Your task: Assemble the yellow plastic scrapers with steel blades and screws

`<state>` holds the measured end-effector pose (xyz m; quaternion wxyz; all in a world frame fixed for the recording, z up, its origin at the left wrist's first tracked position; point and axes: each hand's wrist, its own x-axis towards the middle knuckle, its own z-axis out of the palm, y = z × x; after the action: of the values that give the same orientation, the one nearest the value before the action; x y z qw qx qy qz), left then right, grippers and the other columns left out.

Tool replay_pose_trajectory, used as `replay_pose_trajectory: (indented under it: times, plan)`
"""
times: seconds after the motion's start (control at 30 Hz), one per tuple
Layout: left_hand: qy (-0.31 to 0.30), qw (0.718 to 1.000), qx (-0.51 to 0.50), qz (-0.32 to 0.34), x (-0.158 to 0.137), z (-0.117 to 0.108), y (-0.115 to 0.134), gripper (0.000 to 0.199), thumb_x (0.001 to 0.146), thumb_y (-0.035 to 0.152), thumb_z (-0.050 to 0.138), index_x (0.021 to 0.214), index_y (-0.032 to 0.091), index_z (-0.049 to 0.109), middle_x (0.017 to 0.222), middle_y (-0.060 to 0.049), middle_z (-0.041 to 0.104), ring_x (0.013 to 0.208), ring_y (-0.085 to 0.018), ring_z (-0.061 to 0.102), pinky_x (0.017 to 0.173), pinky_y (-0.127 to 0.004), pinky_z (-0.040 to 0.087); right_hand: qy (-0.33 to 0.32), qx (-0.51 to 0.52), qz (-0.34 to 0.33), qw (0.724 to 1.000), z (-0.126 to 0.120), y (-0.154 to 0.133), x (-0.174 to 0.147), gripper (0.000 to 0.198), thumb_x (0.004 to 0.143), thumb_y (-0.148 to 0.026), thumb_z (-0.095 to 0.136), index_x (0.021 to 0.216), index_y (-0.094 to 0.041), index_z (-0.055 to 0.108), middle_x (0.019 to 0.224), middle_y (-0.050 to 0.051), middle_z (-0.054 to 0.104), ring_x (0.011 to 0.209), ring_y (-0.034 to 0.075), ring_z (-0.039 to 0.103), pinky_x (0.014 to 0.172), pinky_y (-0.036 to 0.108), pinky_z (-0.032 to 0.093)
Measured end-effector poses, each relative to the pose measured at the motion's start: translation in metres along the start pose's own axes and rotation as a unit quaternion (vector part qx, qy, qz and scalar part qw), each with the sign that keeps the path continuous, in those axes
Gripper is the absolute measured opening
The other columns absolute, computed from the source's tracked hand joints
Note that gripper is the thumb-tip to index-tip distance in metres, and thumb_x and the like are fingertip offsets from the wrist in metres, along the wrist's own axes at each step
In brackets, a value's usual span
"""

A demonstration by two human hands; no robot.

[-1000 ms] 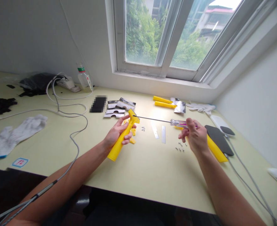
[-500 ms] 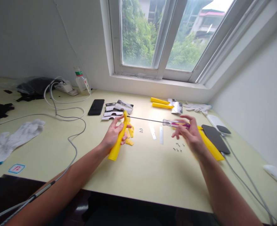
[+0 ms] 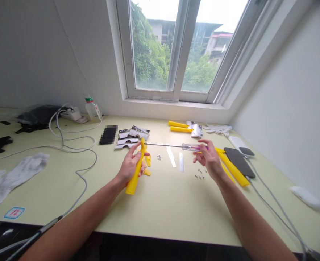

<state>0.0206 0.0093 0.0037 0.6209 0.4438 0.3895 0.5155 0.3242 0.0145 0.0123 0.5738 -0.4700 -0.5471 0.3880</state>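
Note:
My left hand [image 3: 129, 165] is closed round a yellow plastic scraper handle [image 3: 134, 177], its head end tilted up and away from me. A screwdriver [image 3: 163, 145] with a long thin shaft and a clear purple grip lies level in my right hand [image 3: 209, 159], fingers wrapped on the grip. Its tip meets the handle's upper end; the exact contact is too small to make out. Below the shaft are small nuts [image 3: 159, 157], two flat metal blades [image 3: 181, 162] and several screws [image 3: 199, 174]. Yellow plastic pieces [image 3: 148, 160] lie partly hidden behind my left hand.
Cardboard-sleeved packs [image 3: 138, 132] and a pixelated dark rectangle [image 3: 108, 135] lie behind my left hand. Yellow handles [image 3: 179, 129] rest at the back; more yellow handles [image 3: 237, 170] lie by a dark phone [image 3: 240, 162] at right. Cables [image 3: 80, 174] and a white glove [image 3: 18, 174] occupy the left.
The head view has tilted up, so the table sits lower in the picture. My right hand has rolled its fingers on the screwdriver grip; the tip stays at the handle.

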Motion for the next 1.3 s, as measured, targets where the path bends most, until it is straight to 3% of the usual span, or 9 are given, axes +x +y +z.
replay_pose_trajectory:
  times: [0.1, 0.23, 0.37, 0.5, 0.63, 0.93, 1.07, 1.2, 1.3]
  plan:
    - [0.005, 1.0, -0.003, 0.002, 0.001, -0.001, -0.002, 0.048, 0.091, 0.032, 0.056, 0.136, 0.033, 0.041, 0.103, -0.006, 0.064, 0.04, -0.006, 0.05, 0.033, -0.019, 0.037, -0.046, 0.025, -0.004, 0.999, -0.001, 0.001, 0.001, 0.062, 0.08, -0.045, 0.072, 0.131, -0.03, 0.039, 0.073, -0.006, 0.058, 0.06, 0.013, 0.064, 0.066, 0.036, 0.06]
    - [-0.011, 1.0, -0.011, -0.003, 0.001, -0.002, -0.003, 0.048, 0.092, 0.03, 0.054, 0.138, 0.033, 0.041, 0.101, -0.006, 0.064, 0.04, -0.006, 0.05, 0.033, -0.019, 0.038, 0.006, 0.008, 0.002, 1.0, -0.001, 0.006, 0.003, 0.043, 0.087, -0.054, 0.059, 0.115, -0.023, 0.05, 0.052, -0.012, 0.041, 0.035, 0.006, 0.037, 0.048, 0.029, 0.055]
    - [-0.005, 1.0, -0.025, -0.007, 0.0, 0.0, -0.007, 0.045, 0.093, 0.026, 0.051, 0.137, 0.032, 0.042, 0.098, -0.006, 0.063, 0.041, -0.007, 0.052, 0.033, -0.018, 0.038, -0.045, 0.013, 0.0, 0.999, -0.004, 0.009, 0.004, 0.059, 0.079, -0.048, 0.071, 0.128, -0.03, 0.043, 0.085, -0.003, 0.063, 0.057, 0.01, 0.061, 0.067, 0.036, 0.061]
    - [0.001, 1.0, -0.027, -0.004, 0.0, 0.004, -0.01, 0.043, 0.094, 0.021, 0.046, 0.137, 0.029, 0.042, 0.094, -0.005, 0.063, 0.039, -0.008, 0.052, 0.032, -0.019, 0.037, -0.005, -0.001, -0.022, 1.0, -0.005, 0.011, 0.006, 0.047, 0.085, -0.057, 0.06, 0.118, -0.025, 0.048, 0.064, -0.008, 0.055, 0.038, 0.006, 0.043, 0.053, 0.03, 0.056]
    - [0.022, 0.999, -0.024, 0.023, 0.001, 0.006, -0.012, 0.045, 0.095, 0.02, 0.044, 0.139, 0.03, 0.041, 0.092, -0.005, 0.063, 0.04, -0.008, 0.053, 0.032, -0.019, 0.038, -0.037, 0.029, -0.023, 0.999, -0.002, 0.011, 0.005, 0.061, 0.076, -0.049, 0.073, 0.126, -0.03, 0.042, 0.078, -0.005, 0.063, 0.052, 0.01, 0.06, 0.06, 0.032, 0.059]
    - [-0.001, 0.999, -0.007, 0.049, 0.0, 0.004, -0.014, 0.045, 0.093, 0.027, 0.054, 0.137, 0.028, 0.044, 0.093, -0.004, 0.063, 0.041, -0.007, 0.055, 0.032, -0.019, 0.04, 0.007, 0.05, -0.014, 0.999, 0.001, 0.011, 0.002, 0.05, 0.075, -0.049, 0.074, 0.112, -0.025, 0.051, 0.073, -0.006, 0.062, 0.05, 0.009, 0.058, 0.056, 0.027, 0.057]
    - [-0.018, 0.998, 0.006, 0.066, -0.002, 0.006, -0.015, 0.046, 0.093, 0.029, 0.054, 0.138, 0.028, 0.043, 0.095, -0.004, 0.063, 0.039, -0.006, 0.053, 0.031, -0.019, 0.039, 0.049, 0.057, -0.02, 0.997, -0.003, 0.011, 0.002, 0.042, 0.081, -0.057, 0.065, 0.097, -0.021, 0.053, 0.05, -0.012, 0.044, 0.031, 0.003, 0.031, 0.043, 0.024, 0.049]
    - [-0.02, 0.997, 0.013, 0.07, -0.002, 0.004, -0.017, 0.049, 0.093, 0.033, 0.056, 0.14, 0.03, 0.042, 0.1, -0.005, 0.063, 0.041, -0.006, 0.053, 0.032, -0.019, 0.039, -0.002, 0.071, -0.011, 0.997, -0.004, 0.01, 0.0, 0.057, 0.075, -0.043, 0.075, 0.122, -0.029, 0.046, 0.077, -0.005, 0.063, 0.05, 0.01, 0.058, 0.056, 0.031, 0.057]
    - [-0.018, 0.997, 0.023, 0.071, -0.001, 0.001, -0.018, 0.049, 0.093, 0.035, 0.057, 0.139, 0.029, 0.043, 0.101, -0.006, 0.063, 0.043, -0.006, 0.054, 0.033, -0.019, 0.04, 0.026, 0.033, -0.017, 0.999, -0.003, 0.01, -0.002, 0.045, 0.081, -0.051, 0.068, 0.112, -0.023, 0.051, 0.061, -0.007, 0.055, 0.04, 0.007, 0.047, 0.05, 0.028, 0.053]
